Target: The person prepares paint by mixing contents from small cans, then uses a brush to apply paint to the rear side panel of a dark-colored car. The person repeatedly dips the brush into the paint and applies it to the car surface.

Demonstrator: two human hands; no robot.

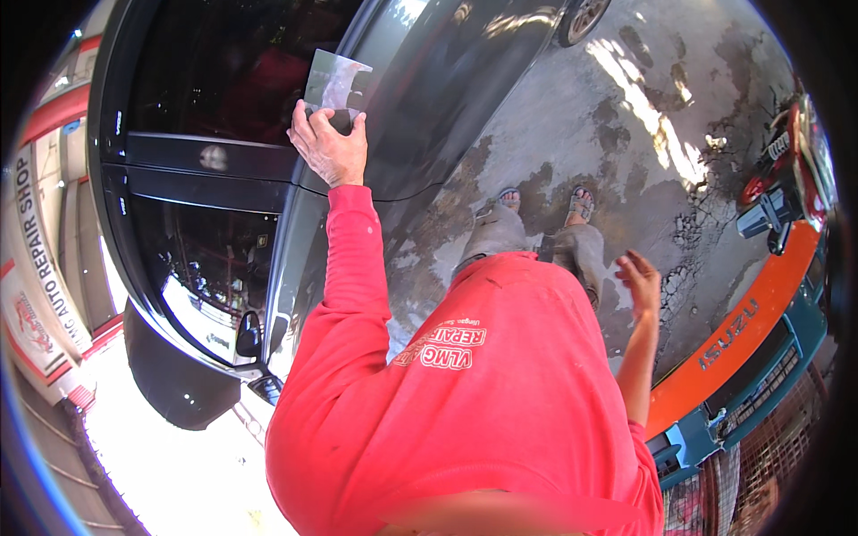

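My left hand (332, 147) reaches out to the side of a dark car (420, 98), by the lower edge of a side window. Its fingers are curled around the near edge of a flat, shiny, squarish sheet (336, 79), pale and partly see-through or reflective. A dark patch shows between thumb and fingers; I cannot tell if it is part of the sheet. The sheet overlaps the window glass (223, 80) and the door below it; whether it touches them I cannot tell. My right hand (640, 282) hangs at my right side, holding nothing, fingers loosely bent and apart.
The car's side mirror (250, 334) sticks out at the lower left. My sandalled feet (579, 204) stand on stained, cracked concrete (554, 125). An orange and teal vehicle part (742, 335) lies to my right, near a red machine (800, 161). A shop sign (45, 241) is at far left.
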